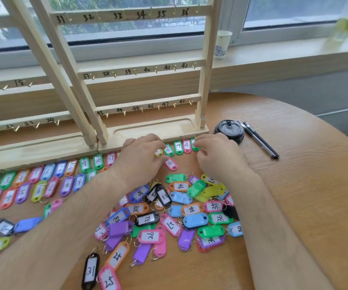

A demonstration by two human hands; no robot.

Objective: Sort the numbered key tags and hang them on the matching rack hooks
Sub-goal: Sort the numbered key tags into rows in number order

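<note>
Hands meet at the row's far end, hard against the rack base (158,127). Left hand (141,158) curls thumb and forefinger round a yellow tag (158,152). Right hand (217,153) pinches a green tag (195,145) just beside pink 18 (186,145). Best laid square, number up, in sequence, while the unsorted pile (179,214) waits nearer the body.

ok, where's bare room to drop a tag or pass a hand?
Bare: the table stretch right of the right forearm, below the pen and black lid; the rack base groove under hooks 43 to 48. Crowded: the loose tag pile between the forearms, and the sorted tag rows along the rack base on the left.
</note>
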